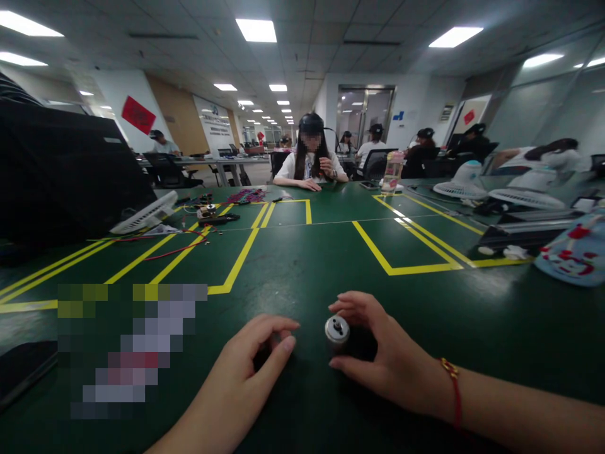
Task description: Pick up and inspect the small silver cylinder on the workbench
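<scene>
Two hands low on the green table (302, 265), near edge of the scene. Right hand (378, 353) cups a small silver cylindrical part (337, 329): fingers curl over its far side, thumb runs along its near side, so it is grasped loosely, part standing upright on the table surface. Red string bracelet (451, 378) on that wrist. Left hand (255, 359) sits just left of the part, apart from it, fingers curled with tips pinched toward the thumb; cannot tell whether anything is in there.

Open room: bare green table far of the hands, out to the yellow tape lines (236, 265). Right of the right hand also bare, up to a blue-and-red patterned item (574, 252) at the far right edge. Near left: a dark flat object (23, 372) at the left edge.

Far left: white fan (146, 214), red wires (174, 243), small parts. Far side: a seated person (311, 161) with hands on the table, a clear bottle (393, 170) right of them.
</scene>
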### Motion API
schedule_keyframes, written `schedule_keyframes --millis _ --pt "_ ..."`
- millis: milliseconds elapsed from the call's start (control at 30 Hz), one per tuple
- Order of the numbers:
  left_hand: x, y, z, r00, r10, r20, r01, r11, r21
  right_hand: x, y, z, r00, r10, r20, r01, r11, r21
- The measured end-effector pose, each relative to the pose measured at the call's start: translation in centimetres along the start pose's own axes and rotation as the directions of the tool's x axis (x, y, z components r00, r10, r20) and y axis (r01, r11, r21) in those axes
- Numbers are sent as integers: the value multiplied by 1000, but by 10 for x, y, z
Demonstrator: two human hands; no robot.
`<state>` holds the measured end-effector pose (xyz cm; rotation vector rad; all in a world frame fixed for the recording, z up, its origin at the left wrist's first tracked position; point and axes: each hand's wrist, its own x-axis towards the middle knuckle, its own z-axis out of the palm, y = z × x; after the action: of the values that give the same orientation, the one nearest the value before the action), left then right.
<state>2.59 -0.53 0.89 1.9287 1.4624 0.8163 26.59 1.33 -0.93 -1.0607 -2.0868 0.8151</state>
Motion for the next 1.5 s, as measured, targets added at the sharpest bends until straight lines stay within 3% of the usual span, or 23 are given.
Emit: schedule_keyframes --millis 133,267,400,567,700,1300,1500 --pt "18 34 17 986 157 50 -154 986 -61 2 -3 1 999 33 27 -33 999 27" --pt "30 50 16 984 176 8 -175 982 -67 2 -4 -1 998 44 50 -44 999 4" --pt "30 42 8 993 108 -48 -110 993 -49 -5 0 -10 999 29 30 -26 995 -94" --pt "29 23 23 992 77 99 -89 989 119 -9 2 -15 999 38 -8 -39 988 -152" --pt "31 16 38 988 89 129 -108 983 149 -7 0 -12 998 58 7 -56 988 -141" --pt "26 17 40 988 115 100 -124 988 90 -7 0 -9 999 25 27 -20 986 -168" --pt "21 17 28 993 101 68 -103 994 26 -12 1 -15 996 -62 -69 45 974 -223"
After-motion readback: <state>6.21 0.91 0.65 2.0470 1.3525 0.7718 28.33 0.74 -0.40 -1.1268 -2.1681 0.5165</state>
